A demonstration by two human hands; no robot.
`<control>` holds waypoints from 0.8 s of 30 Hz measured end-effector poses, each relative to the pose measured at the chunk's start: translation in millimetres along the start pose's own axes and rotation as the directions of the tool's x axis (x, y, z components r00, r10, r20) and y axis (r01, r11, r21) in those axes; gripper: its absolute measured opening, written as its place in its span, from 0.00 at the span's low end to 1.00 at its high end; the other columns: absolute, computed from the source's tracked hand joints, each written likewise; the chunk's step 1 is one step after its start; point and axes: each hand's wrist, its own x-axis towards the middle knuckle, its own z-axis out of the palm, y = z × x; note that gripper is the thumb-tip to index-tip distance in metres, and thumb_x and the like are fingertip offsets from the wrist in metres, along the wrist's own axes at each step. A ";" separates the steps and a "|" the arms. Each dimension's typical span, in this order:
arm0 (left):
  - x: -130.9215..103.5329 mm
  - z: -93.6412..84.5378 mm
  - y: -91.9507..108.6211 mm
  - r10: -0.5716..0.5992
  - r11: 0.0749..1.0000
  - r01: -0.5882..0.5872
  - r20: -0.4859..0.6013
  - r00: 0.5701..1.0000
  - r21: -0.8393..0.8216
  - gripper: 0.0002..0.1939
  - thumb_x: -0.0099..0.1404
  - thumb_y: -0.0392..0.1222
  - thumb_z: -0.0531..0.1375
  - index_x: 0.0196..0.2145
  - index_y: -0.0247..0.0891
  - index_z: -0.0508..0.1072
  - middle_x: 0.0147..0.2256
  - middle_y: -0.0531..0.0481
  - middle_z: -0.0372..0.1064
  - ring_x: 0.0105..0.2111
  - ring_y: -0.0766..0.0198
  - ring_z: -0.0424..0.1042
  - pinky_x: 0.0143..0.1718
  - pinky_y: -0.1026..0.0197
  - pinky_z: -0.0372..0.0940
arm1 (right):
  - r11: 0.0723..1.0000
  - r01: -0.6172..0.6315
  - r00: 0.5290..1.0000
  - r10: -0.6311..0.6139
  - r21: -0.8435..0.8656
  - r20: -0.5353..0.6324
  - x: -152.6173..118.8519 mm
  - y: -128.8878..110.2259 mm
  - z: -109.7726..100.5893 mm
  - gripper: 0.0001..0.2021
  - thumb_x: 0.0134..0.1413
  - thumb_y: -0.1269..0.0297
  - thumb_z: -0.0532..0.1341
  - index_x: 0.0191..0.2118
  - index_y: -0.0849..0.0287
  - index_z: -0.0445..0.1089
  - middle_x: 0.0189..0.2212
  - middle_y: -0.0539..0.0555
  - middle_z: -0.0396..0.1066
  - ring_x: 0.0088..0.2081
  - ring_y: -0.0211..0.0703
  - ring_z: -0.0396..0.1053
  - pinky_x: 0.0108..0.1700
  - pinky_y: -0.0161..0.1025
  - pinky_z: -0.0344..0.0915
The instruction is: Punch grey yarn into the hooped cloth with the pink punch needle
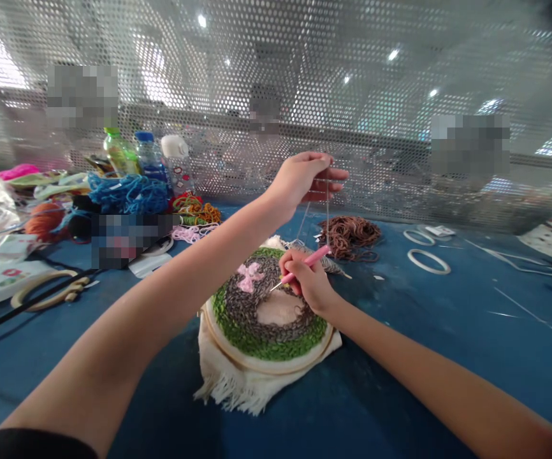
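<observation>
My right hand (310,285) is closed round a pink punch needle (318,255), its metal tip pointing down and left at the embroidery hoop (257,368). Cloth in the hoop carries a green outer ring of yarn loops (261,347), grey loops inside it, a pink bow shape (250,277) and a bare cream patch (280,309). Raised above the hoop, my left hand (305,180) pinches a thin grey yarn strand (327,210) that runs down to the needle's back end. A grey yarn bundle (338,266) lies partly hidden behind my right hand.
Brown yarn (350,236) lies behind the hoop, with white rings (429,261) to the right. At left are blue yarn (130,193), several bottles (148,153) and a wooden hoop (41,294). A perforated metal screen (343,127) borders the blue table (424,338); blurred people show behind it.
</observation>
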 end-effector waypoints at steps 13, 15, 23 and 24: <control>-50.8 -42.5 -31.2 -0.402 0.861 0.138 0.489 0.774 0.489 0.17 0.63 0.56 0.65 0.30 0.40 0.83 0.27 0.47 0.80 0.28 0.59 0.75 0.33 0.62 0.69 | 1.000 -0.013 0.996 0.015 0.023 -0.082 3.1 1.1 2.7 0.10 0.45 0.58 0.56 0.20 0.56 0.61 0.13 0.44 0.57 0.12 0.29 0.50 0.15 0.31 0.43; -54.7 -31.4 -26.1 -0.355 0.883 0.108 0.499 0.790 0.456 0.22 0.68 0.58 0.59 0.31 0.40 0.83 0.32 0.47 0.81 0.31 0.60 0.76 0.37 0.62 0.69 | 1.000 -0.005 0.997 0.007 0.016 -0.083 3.3 2.5 2.0 0.09 0.45 0.59 0.56 0.21 0.57 0.62 0.13 0.44 0.58 0.12 0.29 0.50 0.16 0.31 0.43; -42.3 3.2 -17.0 -0.228 0.958 0.158 0.301 0.926 0.240 0.18 0.73 0.33 0.55 0.24 0.35 0.74 0.22 0.51 0.75 0.25 0.68 0.73 0.37 0.63 0.69 | 1.000 0.011 1.000 -0.011 -0.023 -0.007 -1.0 -1.2 -0.4 0.08 0.46 0.60 0.55 0.22 0.57 0.63 0.14 0.44 0.59 0.14 0.29 0.51 0.17 0.30 0.43; -39.3 4.3 -16.6 -0.205 0.966 0.153 0.260 0.944 0.209 0.18 0.73 0.33 0.54 0.25 0.36 0.73 0.22 0.51 0.75 0.25 0.68 0.74 0.37 0.63 0.69 | 1.000 0.012 1.000 -0.011 -0.023 0.003 -1.3 -1.8 -0.5 0.09 0.46 0.60 0.55 0.22 0.57 0.63 0.14 0.44 0.59 0.14 0.29 0.51 0.17 0.30 0.43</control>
